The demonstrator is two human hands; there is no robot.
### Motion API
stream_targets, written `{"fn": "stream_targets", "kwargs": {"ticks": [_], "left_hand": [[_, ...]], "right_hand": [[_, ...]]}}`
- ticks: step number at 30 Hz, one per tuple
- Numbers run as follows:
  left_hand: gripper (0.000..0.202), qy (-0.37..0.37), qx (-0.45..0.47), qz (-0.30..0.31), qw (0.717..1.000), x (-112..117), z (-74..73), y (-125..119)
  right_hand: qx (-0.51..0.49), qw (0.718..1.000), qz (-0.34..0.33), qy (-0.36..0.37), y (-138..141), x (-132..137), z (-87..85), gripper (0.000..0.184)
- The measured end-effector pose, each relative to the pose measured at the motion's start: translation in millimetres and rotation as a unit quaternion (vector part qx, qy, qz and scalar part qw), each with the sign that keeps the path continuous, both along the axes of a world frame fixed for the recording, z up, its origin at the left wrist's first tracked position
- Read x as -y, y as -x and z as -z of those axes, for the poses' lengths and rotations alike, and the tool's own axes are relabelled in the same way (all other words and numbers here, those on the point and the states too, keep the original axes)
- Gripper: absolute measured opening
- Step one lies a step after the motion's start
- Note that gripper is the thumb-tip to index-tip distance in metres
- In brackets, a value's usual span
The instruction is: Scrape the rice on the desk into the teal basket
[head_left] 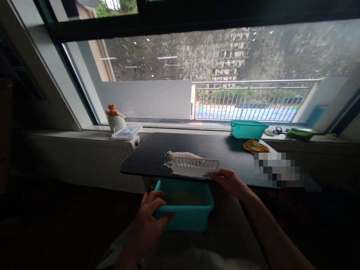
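From where I stood, the white slotted piece (pixel 194 171) lay along the near edge of the dark surface (pixel 152 144), just on the near side of a low heap of white grains (pixel 184 154). The right hand (pixel 229 182) had its fingers pinched on the piece's right end; the left hand (pixel 153 210) had its fingers hooked over the left rim of the near teal tub (pixel 185 221), thumb on its near wall.

The piece looked to me like thin plastic, light and fairly stiff, apt to flex a little if pushed hard from one end. The plain right end seemed the sound place to hold it, since the row of slots might let grains through. The grains looked light, dry and quick to roll, with loose ones scattered to the left of the heap. The tub seemed light too, its rim the firmest hold, though I could not tell what bore its weight.

The tub's opening sat below the near edge, roughly under the heap. The surface lay open left and far of the grains; towards the far right, the far teal tub (pixel 249 130) and a tan cloth (pixel 255 146) took up room.
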State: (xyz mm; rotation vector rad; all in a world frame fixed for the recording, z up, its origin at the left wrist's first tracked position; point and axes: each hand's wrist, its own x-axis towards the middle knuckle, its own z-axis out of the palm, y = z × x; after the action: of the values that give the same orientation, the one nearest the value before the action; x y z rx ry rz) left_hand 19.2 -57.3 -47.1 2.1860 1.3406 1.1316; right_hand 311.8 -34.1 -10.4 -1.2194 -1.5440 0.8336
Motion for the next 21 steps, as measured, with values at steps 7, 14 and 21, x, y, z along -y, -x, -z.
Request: {"fn": "stream_targets", "kwargs": {"ticks": [7,14,21], "left_hand": [[0.010,-0.008,-0.001,-0.002,1.000,1.1,-5.1,-0.9],[0.009,-0.008,0.001,-0.001,1.000,0.6,-2.8,-1.0],[0.009,0.000,-0.006,0.008,1.000,0.9,-4.6,-2.0]], "right_hand": [[0.004,0.999,-0.029,0.022,-1.6,3.1,4.0,0.034],[-0.009,1.000,0.024,0.017,-16.4,1.7,3.3,0.035],[-0.010,1.000,-0.011,0.027,-9.5,6.3,1.5,0.037]]}}
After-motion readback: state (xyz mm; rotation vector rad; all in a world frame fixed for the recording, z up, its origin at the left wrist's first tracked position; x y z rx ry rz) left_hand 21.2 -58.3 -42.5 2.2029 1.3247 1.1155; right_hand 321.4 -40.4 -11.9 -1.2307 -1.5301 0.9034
